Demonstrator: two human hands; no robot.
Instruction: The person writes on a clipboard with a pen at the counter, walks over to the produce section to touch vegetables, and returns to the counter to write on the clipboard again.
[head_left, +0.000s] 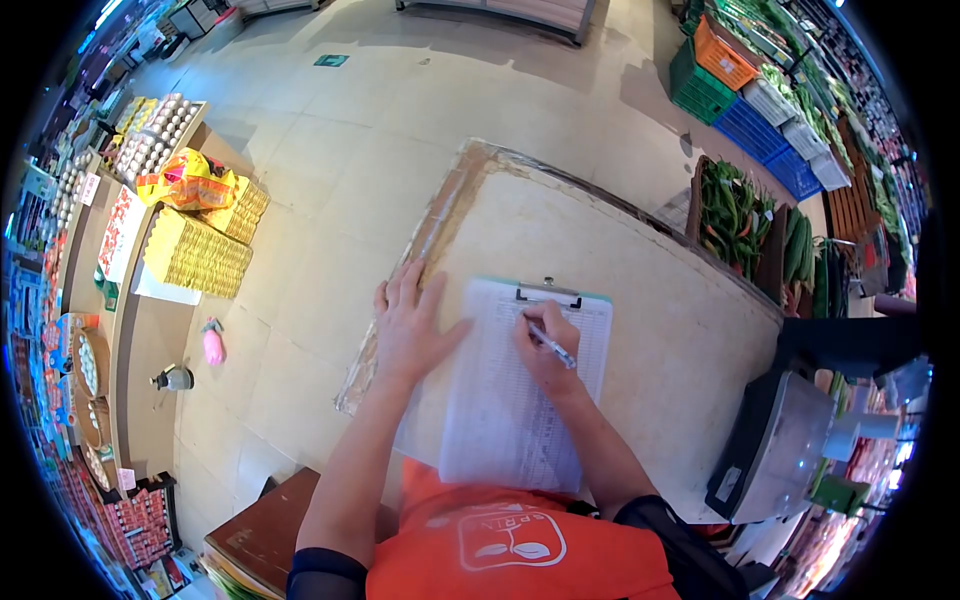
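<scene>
A clipboard (pixel 549 285) with printed table sheets (pixel 500 400) lies on the pale worn tabletop (pixel 660 310) in front of me. My right hand (pixel 547 345) rests on the upper part of the sheets, its fingers closed around a pen (pixel 551 344) whose tip points up and left toward the paper. To the left of the clipboard, my left hand (pixel 412 330) is spread flat on the tabletop near its left edge, with the thumb beside the sheets. Nothing is visible in my left hand.
A scale-like metal device (pixel 785 445) stands at the table's right. Green peppers (pixel 738 215) fill a crate beyond the far right edge. Stacked yellow trays (pixel 198 255) and eggs (pixel 155 140) are on a counter at left. A brown box (pixel 265 530) sits lower left.
</scene>
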